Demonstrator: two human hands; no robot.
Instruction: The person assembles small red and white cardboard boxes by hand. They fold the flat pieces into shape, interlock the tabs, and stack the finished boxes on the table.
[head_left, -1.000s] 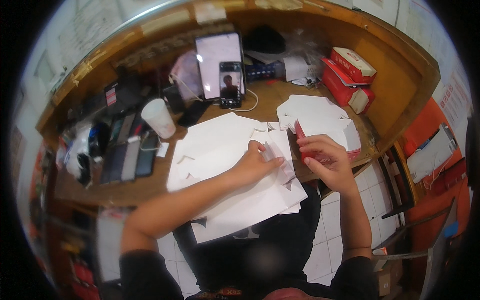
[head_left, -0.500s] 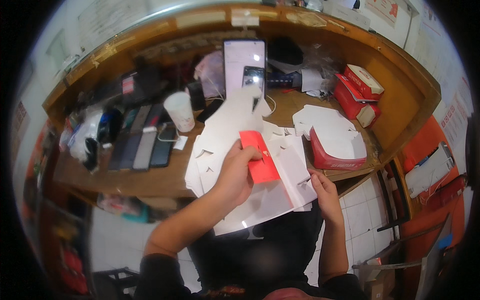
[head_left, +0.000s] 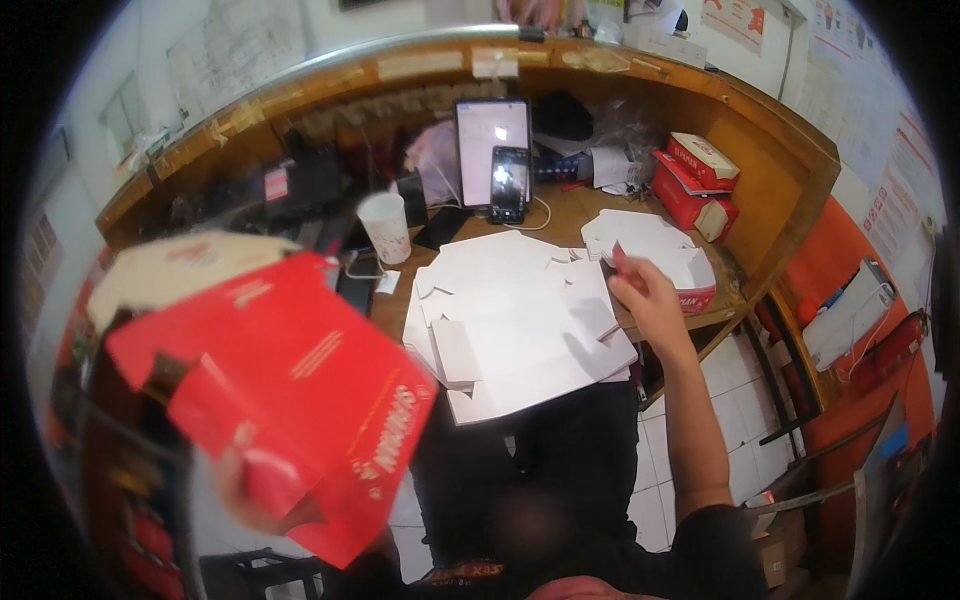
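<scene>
Your left grip (head_left: 240, 490), blurred and partly hidden, is clamped on a red cardboard sheet (head_left: 320, 370) near its lower left edge. You hold that sheet up in front of the left part of the desk (head_left: 568, 208), tilted, its printed red face toward you, with notches and flaps along its outline. At its upper left a cream panel (head_left: 190, 262) with red print shows, also blurred; you cannot tell from this view whether it is joined to the red sheet.

To the right of the sheet's upper edge, a white patterned cup (head_left: 385, 228) stands upright on the desk, with a flat dark device (head_left: 443, 228) lying just beside it. Next, a stack of white cardboard sheets (head_left: 520, 325) lies in front of you, jutting past the desk's near edge above your lap. Behind it a tablet (head_left: 490, 135) stands upright, a phone (head_left: 510, 185) propped before it.

Your right grip (head_left: 648, 305) hovers with bent fingers between that stack and a red-sided box tray (head_left: 697, 298); you cannot tell whether it pinches anything. Farther back on the right, red and cream boxes (head_left: 700, 180) sit piled against the desk's side wall.
</scene>
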